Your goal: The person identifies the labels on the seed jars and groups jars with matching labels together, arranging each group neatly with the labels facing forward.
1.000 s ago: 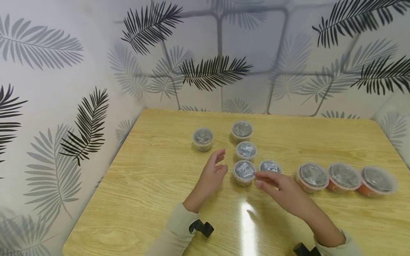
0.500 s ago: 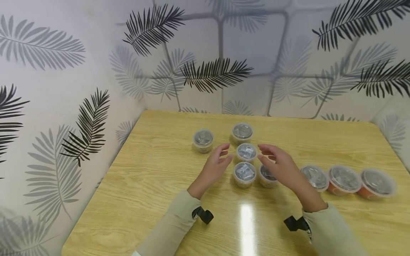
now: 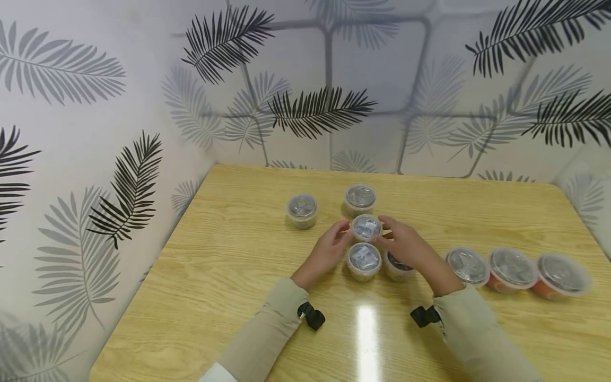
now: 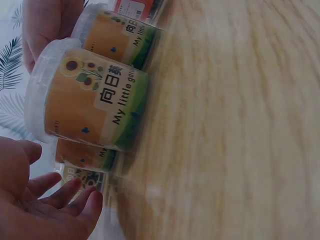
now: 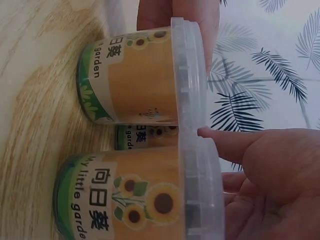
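My left hand (image 3: pixel 326 249) and my right hand (image 3: pixel 406 244) stand on either side of a small lidded cup (image 3: pixel 366 228), fingers close to its rim. Whether they touch it I cannot tell. In the left wrist view, my left hand (image 4: pixel 50 200) has its fingers loosely spread. In the right wrist view, my right hand (image 5: pixel 280 180) reaches its thumb past the lids. Just in front is another cup (image 3: pixel 364 260), printed with sunflowers and "My little garden". Beside it on the right, a third cup (image 3: pixel 398 268) is partly hidden by my right hand.
Behind the middle cup is one more cup (image 3: pixel 360 199), and another cup (image 3: pixel 302 210) stands apart at the left. Several orange cups with clear lids (image 3: pixel 513 268) form a row at the right. The wooden table (image 3: pixel 200 297) ends at a leaf-patterned wall (image 3: pixel 305 143).
My right hand has moved from the front cups up and left to the middle cup. My left hand has moved right toward the same cup, narrowing the gap. The cups appear still.
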A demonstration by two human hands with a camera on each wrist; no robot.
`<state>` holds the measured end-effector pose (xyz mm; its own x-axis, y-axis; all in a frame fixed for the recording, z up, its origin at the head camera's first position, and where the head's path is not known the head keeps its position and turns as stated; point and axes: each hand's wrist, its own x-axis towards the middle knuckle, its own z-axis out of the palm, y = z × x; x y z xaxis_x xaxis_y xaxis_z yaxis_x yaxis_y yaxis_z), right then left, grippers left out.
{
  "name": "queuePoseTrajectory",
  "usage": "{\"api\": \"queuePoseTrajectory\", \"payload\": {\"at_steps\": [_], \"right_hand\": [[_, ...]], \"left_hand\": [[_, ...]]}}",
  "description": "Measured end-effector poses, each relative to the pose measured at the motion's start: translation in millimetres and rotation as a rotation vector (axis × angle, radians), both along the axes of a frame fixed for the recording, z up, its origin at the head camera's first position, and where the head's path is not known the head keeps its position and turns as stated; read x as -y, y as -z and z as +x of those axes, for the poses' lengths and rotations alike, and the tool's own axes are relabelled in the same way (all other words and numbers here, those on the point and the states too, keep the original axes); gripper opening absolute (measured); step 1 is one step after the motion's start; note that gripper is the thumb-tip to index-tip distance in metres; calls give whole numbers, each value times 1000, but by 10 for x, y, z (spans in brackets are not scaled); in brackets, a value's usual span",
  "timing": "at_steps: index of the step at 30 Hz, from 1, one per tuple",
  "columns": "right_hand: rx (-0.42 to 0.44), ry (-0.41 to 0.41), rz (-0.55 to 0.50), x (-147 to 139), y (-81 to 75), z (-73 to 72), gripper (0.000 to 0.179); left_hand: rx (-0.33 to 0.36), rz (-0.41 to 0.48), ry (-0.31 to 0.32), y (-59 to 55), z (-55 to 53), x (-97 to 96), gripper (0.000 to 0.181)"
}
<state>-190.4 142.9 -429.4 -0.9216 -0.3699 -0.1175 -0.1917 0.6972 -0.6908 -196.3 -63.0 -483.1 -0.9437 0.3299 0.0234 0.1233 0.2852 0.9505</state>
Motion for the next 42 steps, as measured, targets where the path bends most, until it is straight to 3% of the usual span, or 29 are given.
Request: {"api": "queuePoseTrajectory", "payload": {"at_steps": [8, 12, 18, 31, 39, 42], "right_hand": [[17, 18, 14, 66, -28, 9, 64], [-17, 38, 4, 82, -31, 15, 64], [-91, 59, -49, 114, -38, -11, 63], [-240, 63, -192, 216, -161, 60, 66], [-205, 55, -405, 288, -251, 186, 62], [-175, 52, -451, 324, -276, 234, 60]], "left_hand": [[-20, 20, 7, 49, 3, -42, 45], [-24, 37, 5, 51, -2, -51, 45], [-81, 56, -23, -22, -8, -43, 46], [-197, 84, -95, -315, 89, 38, 50], [-214, 142, -75, -520, 231, 141, 48], [-217, 159, -70, -671, 353, 177, 46]]}}
